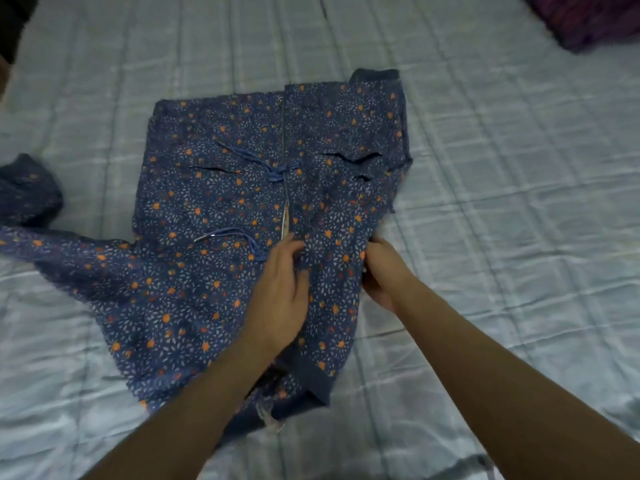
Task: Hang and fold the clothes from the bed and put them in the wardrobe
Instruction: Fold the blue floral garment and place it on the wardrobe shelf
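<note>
We have the jacket (242,209) laid flat on the bed (502,168), front up, its zip (284,157) running straight away from us, so the long axis goes from our body toward the far hem; the collar end lies nearest us and partly under our forearms; the garment sits right under both hands, a little left of centre in the view

Our left hand (280,292) rests on the cloth just beside the lower end of the zip, fingers loosely spread and pressing down rather than gripping; our right hand (384,271) is at the right-hand edge of the jacket, fingers curled round the fabric there, which looks already turned in over the front; we judge the right hand is the one placed to carry the fold, with the left pinning the middle

On the other side, one sleeve (65,251) trails out well to the left, across the bed, nearer the left hand; that side is not yet folded in, so we judge it comes next

Hard to make out: the sleeve's cuff end is blurred and bunched at the left edge; the underside of the right hand's grip is hidden by the cloth; a dark purple thing (585,19) is cut off at the top right corner; no wardrobe is in view
</note>
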A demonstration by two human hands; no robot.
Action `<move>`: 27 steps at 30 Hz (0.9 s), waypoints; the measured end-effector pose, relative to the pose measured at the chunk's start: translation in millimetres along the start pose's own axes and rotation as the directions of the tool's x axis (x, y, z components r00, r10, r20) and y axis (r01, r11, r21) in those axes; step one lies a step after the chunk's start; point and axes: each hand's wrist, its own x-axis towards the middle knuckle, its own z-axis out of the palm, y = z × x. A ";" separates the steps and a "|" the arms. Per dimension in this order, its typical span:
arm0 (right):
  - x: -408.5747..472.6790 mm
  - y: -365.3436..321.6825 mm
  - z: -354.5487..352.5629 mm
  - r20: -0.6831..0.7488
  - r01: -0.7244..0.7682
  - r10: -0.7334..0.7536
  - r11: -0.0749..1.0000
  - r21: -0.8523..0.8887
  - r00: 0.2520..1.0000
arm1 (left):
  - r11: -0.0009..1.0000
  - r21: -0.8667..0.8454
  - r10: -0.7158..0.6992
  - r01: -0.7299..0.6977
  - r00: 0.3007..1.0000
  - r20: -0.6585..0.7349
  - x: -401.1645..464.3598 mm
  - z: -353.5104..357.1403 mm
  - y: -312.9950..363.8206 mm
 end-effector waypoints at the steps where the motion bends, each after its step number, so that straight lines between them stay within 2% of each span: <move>1: 7.4 -2.2 -1.9 -0.013 0.006 -0.005 0.995 0.100 1.000 | 0.998 0.057 -0.023 0.017 0.994 0.105 13.9 7.6 -7.5; 3: 28.8 -8.8 -14.7 -0.089 0.021 0.010 0.939 0.343 0.996 | 0.967 0.254 -0.089 0.019 0.960 0.264 26.0 23.2 -24.4; 5: 52.1 -19.2 -30.3 -0.151 0.024 0.057 0.872 0.488 0.987 | 0.901 0.434 -0.133 -0.004 0.949 0.286 25.3 34.5 -35.6; 8: 72.6 -46.4 -51.1 -0.191 -0.079 0.163 0.920 0.385 0.968 | 0.841 0.541 -0.202 0.007 0.931 0.303 24.4 43.9 -35.0; 12: 89.6 -101.6 -71.0 -0.062 -0.138 0.166 0.938 0.317 0.984 | 0.790 0.611 -0.349 0.048 0.855 0.384 38.0 41.8 -23.0; 15: 92.2 -133.8 -84.0 -0.025 -0.180 0.190 0.958 0.222 0.981 | 0.774 0.630 -0.392 0.059 0.826 0.405 42.0 43.6 -17.8; 19: 89.9 -151.8 -105.3 -0.053 -0.095 0.128 0.907 0.411 0.990 | 0.753 0.655 -0.419 0.060 0.811 0.408 43.7 46.1 -19.9; 22: 90.8 -152.0 -123.7 -0.081 -0.140 0.213 0.840 0.525 0.974 | 0.743 0.667 -0.433 0.058 0.801 0.413 44.3 47.7 -18.7; 23: 92.5 -151.1 -129.8 -0.120 -0.118 0.226 0.809 0.576 0.967 | 0.744 0.666 -0.435 0.057 0.798 0.417 44.6 48.3 -17.8; 24: 93.3 -151.0 -135.2 -0.207 -0.025 0.194 0.785 0.619 0.959 | 0.745 0.665 -0.437 0.059 0.795 0.420 44.8 48.4 -17.0; 25: 92.2 -152.7 -138.8 -0.323 0.127 0.119 0.752 0.647 0.939 | 0.745 0.664 -0.442 0.064 0.792 0.420 45.0 48.9 -15.6; 26: 93.6 -155.5 -147.8 -0.432 0.282 0.052 0.686 0.671 0.900 | 0.742 0.667 -0.448 0.068 0.790 0.418 45.8 49.0 -14.8; 27: 90.6 -159.7 -155.9 -0.484 0.390 0.014 0.573 0.721 0.875 | 0.735 0.675 -0.453 0.066 0.788 0.417 46.1 49.0 -14.1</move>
